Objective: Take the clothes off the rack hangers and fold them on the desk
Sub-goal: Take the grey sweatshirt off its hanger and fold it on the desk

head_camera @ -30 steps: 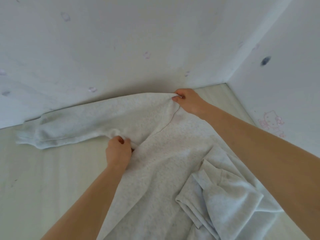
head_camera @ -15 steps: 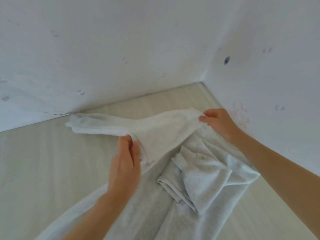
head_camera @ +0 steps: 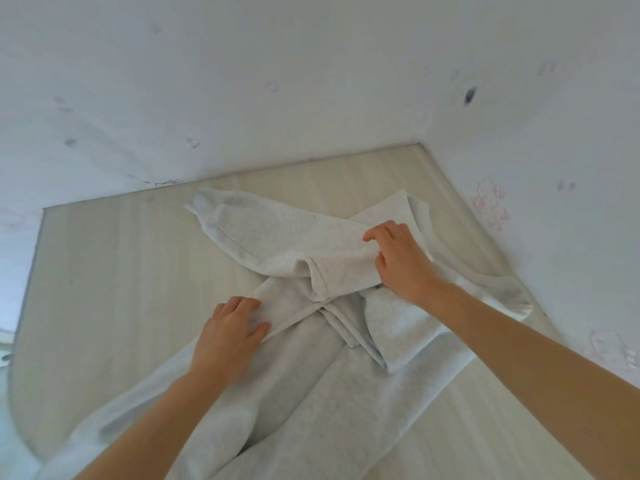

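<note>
A light grey sweatshirt (head_camera: 304, 403) lies spread on the pale wooden desk (head_camera: 114, 278), its body running toward me. One sleeve (head_camera: 273, 233) is laid back across the chest, its cuff pointing to the far left. The other sleeve (head_camera: 398, 327) lies folded over the middle. My left hand (head_camera: 230, 334) holds the folded side edge of the sweatshirt, fingers on top and thumb beside it. My right hand (head_camera: 401, 261) grips the shoulder end of the upper sleeve, fingers curled into the cloth.
White walls with faint cartoon stickers (head_camera: 491, 206) meet in a corner behind the desk. A dark mark (head_camera: 469, 95) sits on the right wall. The desk's left edge (head_camera: 27, 282) curves round toward me.
The left sleeve, stretched out to the left a second ago, has been swung over the sweatshirt's chest. Both hands moved nearer me, and the view tilted down.
</note>
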`<state>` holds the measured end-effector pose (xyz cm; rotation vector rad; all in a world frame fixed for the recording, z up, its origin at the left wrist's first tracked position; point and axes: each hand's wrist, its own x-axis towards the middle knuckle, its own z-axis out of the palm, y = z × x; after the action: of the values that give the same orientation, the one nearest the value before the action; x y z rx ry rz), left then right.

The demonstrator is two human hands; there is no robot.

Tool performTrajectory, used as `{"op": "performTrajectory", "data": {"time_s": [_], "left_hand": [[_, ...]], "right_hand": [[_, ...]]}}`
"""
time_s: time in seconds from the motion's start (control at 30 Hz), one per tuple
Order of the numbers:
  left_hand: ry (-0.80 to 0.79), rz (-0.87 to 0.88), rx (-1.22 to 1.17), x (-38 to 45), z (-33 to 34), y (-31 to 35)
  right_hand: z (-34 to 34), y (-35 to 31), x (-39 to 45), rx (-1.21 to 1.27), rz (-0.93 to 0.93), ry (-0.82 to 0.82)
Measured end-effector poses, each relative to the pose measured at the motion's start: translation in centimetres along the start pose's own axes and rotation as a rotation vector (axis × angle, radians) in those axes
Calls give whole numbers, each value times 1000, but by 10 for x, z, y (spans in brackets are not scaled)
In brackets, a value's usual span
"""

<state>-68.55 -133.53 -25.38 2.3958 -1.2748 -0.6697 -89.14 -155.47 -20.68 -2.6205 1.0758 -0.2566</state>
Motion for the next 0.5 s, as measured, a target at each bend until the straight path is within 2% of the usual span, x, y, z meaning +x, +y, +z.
{"op": "performTrajectory", "data": {"time_s": [0.17, 0.27, 0.33, 0.4, 0.5], "left_hand": [[-3, -8, 158, -39, -11, -35], [40, 2, 245, -55, -15, -62], [80, -3, 290, -63, -21, -80], [118, -16, 334, -69, -30, -93], [164, -25, 365, -75, -46, -107]], "right_hand": [[33, -69, -16, -99, -619, 30], [53, -89, -27, -260, -839, -10], [62, -92, -28, -457, -854, -113], [63, -87, -25, -633, -741, -209], [57, -80, -15, -806, -535, -212]]}}
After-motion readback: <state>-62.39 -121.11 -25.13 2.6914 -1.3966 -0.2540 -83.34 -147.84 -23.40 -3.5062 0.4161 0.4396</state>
